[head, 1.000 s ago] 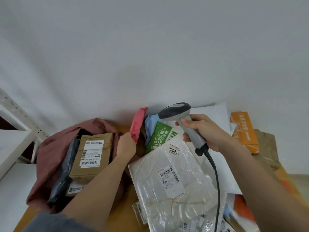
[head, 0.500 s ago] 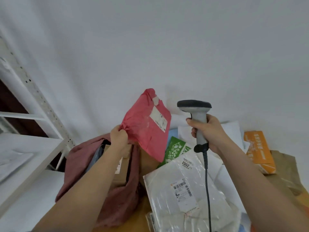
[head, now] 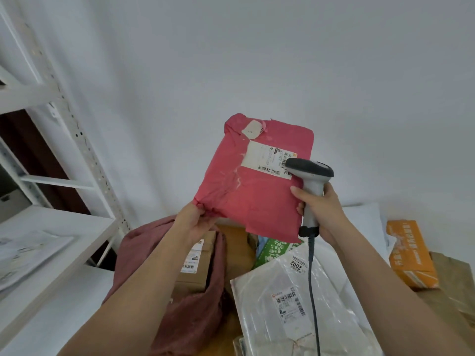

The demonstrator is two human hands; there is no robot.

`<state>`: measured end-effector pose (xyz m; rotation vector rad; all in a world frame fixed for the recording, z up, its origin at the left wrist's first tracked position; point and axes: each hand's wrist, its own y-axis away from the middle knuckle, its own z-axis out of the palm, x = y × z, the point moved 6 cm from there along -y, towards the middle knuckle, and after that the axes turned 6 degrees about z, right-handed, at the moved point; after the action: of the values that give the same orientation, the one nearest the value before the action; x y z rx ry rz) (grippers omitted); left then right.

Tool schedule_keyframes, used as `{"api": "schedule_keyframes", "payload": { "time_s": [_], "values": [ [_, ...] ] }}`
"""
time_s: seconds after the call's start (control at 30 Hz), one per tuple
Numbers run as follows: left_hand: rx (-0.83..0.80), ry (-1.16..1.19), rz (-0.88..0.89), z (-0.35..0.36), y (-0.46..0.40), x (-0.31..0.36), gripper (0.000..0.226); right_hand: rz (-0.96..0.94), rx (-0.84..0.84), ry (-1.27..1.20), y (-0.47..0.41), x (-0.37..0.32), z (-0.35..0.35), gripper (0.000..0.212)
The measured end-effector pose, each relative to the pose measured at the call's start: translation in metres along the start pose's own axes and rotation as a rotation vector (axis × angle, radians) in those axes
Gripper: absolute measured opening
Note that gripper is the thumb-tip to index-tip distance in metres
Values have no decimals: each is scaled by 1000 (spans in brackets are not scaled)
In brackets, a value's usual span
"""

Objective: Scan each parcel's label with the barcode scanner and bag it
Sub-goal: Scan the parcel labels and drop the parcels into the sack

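My left hand pinches the lower left corner of a pink mailer parcel and holds it up in front of the wall, its white label facing me. My right hand grips the handle of a grey barcode scanner, whose head sits right at the label's right end and covers part of it. The scanner's cable hangs down over the parcels. Below lies a dusty-red cloth bag with a brown cardboard box inside.
A clear plastic mailer with a label lies on the table in front. Behind it are a green packet, white mailers, an orange box and brown paper. White metal shelving stands at the left.
My left hand has lifted the pink parcel from beside the bag and turned its label toward me. My right hand has brought the scanner up to the label.
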<state>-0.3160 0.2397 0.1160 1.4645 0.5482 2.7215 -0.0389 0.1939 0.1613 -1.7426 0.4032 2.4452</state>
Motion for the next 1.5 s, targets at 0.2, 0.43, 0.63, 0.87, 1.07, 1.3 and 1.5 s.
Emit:
{"api": "schedule_keyframes", "payload": {
  "time_s": [0.2,0.43,0.63,0.87,1.07,1.3,1.5],
  "values": [
    [-108,-69,-60,-4,5,1,37,-71,90,108,-1,-6,-9,46],
    [-259,49,-78,5,12,7,23,-75,136,35,-1,-9,-14,43],
    [-303,-294,-202,9,5,2,58,-66,24,177,3,-16,-8,47],
    [-202,-381,-30,-8,-9,11,51,-53,-23,329,4,-21,0,26],
    [26,-228,107,-35,-31,17,43,68,-180,346,17,-25,16,28],
    [168,-200,171,-57,-40,19,43,75,-349,355,40,-38,41,22],
    [237,-216,170,-73,-42,20,42,34,-363,376,49,-49,48,26]
  ]
}}
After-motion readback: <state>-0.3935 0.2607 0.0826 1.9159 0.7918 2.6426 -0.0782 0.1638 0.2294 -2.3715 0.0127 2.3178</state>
